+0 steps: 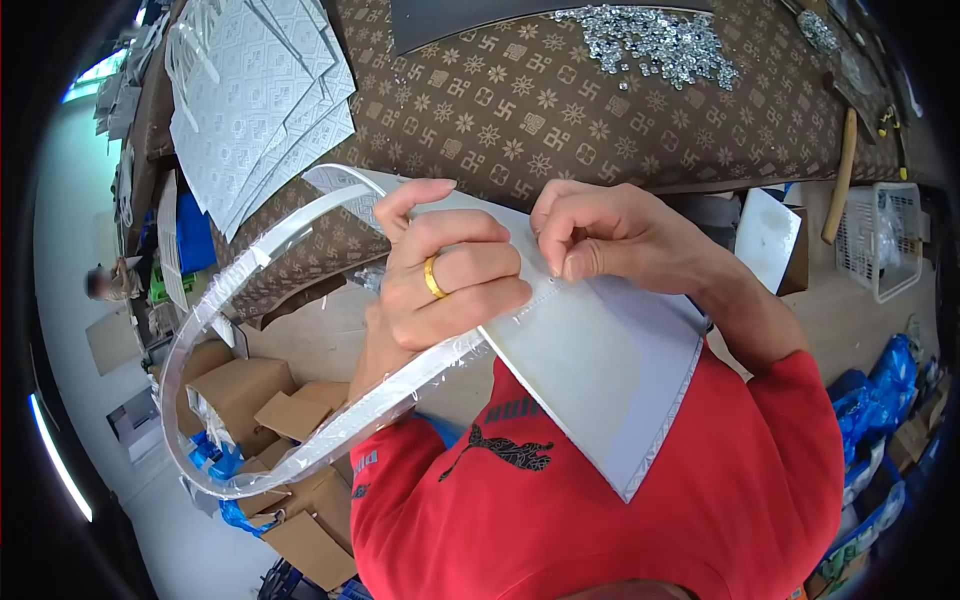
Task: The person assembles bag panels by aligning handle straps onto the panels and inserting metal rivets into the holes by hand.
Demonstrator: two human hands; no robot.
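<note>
The board (pixel 570 370) is tilted in front of the red shirt (pixel 650 480), near the worktop (pixel 450 125). The left hand (pixel 440 265) has its fingers bent and gripping the board by its edge. A white strap (pixel 400 385) makes a large loop beside this hand. The right hand (pixel 625 230) has the fingers closed in a pinch at the board's surface; if something small is between them, I cannot tell. Sheets (pixel 260 120) and clear beads (pixel 660 45) lie on the worktop, well apart.
</note>
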